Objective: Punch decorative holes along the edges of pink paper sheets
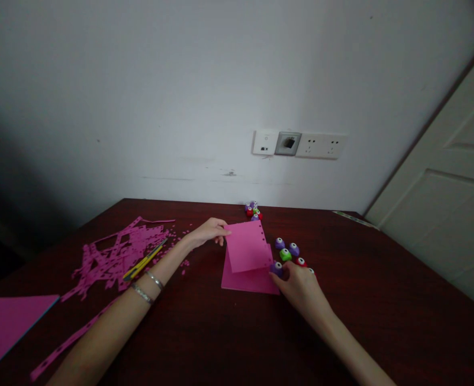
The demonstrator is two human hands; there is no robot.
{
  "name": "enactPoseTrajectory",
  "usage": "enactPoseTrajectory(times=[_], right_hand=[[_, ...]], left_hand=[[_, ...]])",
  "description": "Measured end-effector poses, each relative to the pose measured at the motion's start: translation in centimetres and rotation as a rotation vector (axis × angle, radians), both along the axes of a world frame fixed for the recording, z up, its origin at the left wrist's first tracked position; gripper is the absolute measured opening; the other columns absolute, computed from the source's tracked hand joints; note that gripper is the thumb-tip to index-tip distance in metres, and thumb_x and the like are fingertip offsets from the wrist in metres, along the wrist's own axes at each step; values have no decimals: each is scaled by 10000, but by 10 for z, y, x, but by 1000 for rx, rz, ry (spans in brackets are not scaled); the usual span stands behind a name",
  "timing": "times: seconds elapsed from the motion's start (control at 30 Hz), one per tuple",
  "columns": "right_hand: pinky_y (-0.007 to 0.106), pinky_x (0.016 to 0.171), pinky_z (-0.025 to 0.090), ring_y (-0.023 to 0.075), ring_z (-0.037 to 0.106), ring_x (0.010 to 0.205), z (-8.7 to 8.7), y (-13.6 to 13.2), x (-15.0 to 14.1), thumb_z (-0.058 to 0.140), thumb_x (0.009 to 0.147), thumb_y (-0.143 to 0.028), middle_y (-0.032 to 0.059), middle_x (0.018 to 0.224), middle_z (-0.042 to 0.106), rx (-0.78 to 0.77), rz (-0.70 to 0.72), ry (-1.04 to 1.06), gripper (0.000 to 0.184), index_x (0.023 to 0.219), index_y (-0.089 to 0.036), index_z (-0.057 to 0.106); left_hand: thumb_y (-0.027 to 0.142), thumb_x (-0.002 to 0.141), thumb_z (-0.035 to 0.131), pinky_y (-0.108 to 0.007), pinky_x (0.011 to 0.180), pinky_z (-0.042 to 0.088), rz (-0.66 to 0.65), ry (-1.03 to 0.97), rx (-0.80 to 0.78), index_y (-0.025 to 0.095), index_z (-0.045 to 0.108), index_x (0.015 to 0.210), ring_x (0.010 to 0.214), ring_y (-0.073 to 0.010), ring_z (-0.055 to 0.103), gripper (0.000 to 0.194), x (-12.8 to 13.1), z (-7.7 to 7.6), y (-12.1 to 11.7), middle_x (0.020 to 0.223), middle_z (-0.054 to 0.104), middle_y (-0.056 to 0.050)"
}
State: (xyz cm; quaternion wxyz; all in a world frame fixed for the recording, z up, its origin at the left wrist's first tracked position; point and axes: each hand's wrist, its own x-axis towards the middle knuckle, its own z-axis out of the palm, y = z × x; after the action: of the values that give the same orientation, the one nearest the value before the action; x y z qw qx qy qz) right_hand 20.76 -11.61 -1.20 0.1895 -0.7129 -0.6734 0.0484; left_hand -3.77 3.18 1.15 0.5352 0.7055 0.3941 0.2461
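Note:
My left hand (pixel 209 233) pinches the left edge of a pink paper square (pixel 247 245), thumb on top. A row of small holes runs down the square's right edge. My right hand (pixel 301 284) has its fingers closed round a small purple paper punch (pixel 277 268) with a white eye-like top, at the square's lower right corner. Whether the paper sits inside the punch is too small to tell. Under the held square lies another pink sheet (pixel 248 281), partly covered. Beside my right hand stand several similar punches, among them a green one (pixel 285 254) and a red one (pixel 301 261).
More punches (pixel 254 211) cluster near the wall. Left of my left arm are a heap of punched pink strips (pixel 116 254), a yellow utility knife (pixel 144 261) and scattered paper bits (pixel 184 264). A pink pad (pixel 12 327) lies at the near left, a patterned strip (pixel 355 219) at the far right.

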Motion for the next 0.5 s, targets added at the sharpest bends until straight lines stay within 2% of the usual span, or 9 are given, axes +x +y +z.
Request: enactPoseTrajectory(times=[0.5], right_hand=[[262, 526, 336, 212, 613, 614, 3, 0, 1, 524, 768, -404, 69, 651, 655, -12, -40, -51, 247, 666, -184, 576]], left_hand=[[351, 705, 635, -196, 442, 306, 6, 7, -13, 128, 557, 742, 450, -87, 538, 239, -5, 0, 4, 500, 578, 1]])
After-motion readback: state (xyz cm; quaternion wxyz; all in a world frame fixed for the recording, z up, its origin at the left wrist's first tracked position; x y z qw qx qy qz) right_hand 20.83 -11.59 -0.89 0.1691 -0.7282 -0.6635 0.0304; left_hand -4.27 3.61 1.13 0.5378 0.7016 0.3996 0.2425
